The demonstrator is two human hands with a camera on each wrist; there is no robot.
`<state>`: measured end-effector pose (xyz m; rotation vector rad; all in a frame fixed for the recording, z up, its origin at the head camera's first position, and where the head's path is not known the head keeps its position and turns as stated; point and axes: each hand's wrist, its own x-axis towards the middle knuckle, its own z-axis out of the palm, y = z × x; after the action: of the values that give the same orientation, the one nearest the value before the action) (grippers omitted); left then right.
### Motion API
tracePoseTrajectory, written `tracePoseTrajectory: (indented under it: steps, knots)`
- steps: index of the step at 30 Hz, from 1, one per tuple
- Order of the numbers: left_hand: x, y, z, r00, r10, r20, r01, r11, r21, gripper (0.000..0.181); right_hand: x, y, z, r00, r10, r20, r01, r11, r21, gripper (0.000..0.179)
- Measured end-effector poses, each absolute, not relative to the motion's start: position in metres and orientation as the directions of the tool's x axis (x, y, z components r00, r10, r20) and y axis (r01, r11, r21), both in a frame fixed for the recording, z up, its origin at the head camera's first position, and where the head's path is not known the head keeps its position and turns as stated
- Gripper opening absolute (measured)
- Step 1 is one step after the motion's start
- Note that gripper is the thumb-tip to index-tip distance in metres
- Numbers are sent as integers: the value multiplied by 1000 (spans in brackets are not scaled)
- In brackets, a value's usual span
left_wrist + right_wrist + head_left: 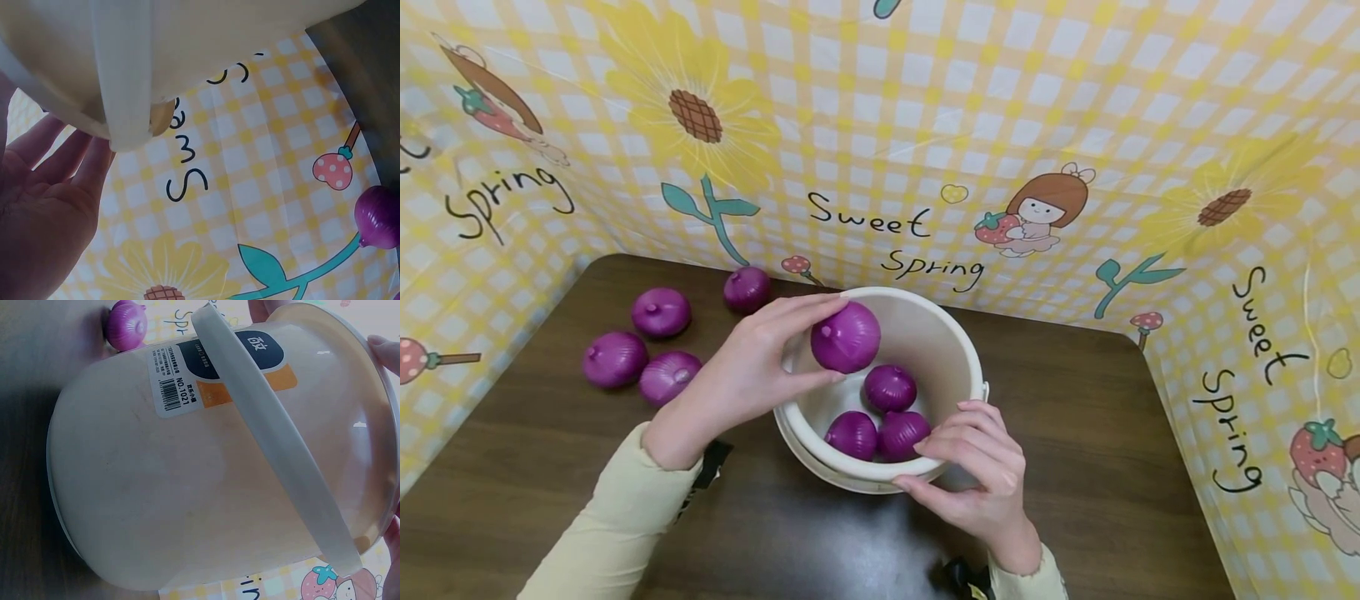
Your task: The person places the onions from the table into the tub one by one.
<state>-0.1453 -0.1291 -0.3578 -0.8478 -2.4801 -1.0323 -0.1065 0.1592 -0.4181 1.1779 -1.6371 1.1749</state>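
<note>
My left hand (737, 367) holds a purple onion (853, 337) between thumb and fingers, over the left side of the white bucket's (947, 342) open mouth. Inside, three more onions (891, 388) lie together on the bottom. At the near right, my right hand (977, 467) pinches the bucket's rim, fingers over the inside and thumb outside. The left wrist view has the left hand (50, 200) beside the rim, and the bucket hides the onion it holds. A label (175, 384) and the lowered handle (275, 431) show on the bucket's side in the right wrist view.
Several loose onions (661, 312) lie on the dark wooden table (1075, 467), left of the bucket. One (747, 289) sits near the back edge. A yellow checked cloth (865, 142) with printed flowers encloses the back and sides.
</note>
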Motion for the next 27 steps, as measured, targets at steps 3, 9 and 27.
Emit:
tracePoseTrajectory:
  steps: [3, 9, 27]
  knots:
    - [-146, -128, -360, -777, 410, 478, 628, 564, 536, 79, -107, 159, -419, -258, -235, 937, -963, 141, -230, 29]
    - [-146, -125, -364, -780, 432, 453, 626, 564, 539, 79, -107, 159, -419, -253, -233, 939, -964, 139, -225, 30]
    - [-144, -126, -361, -765, 414, 493, 640, 565, 520, 77, -106, 159, -419, -254, -230, 939, -964, 139, -227, 30]
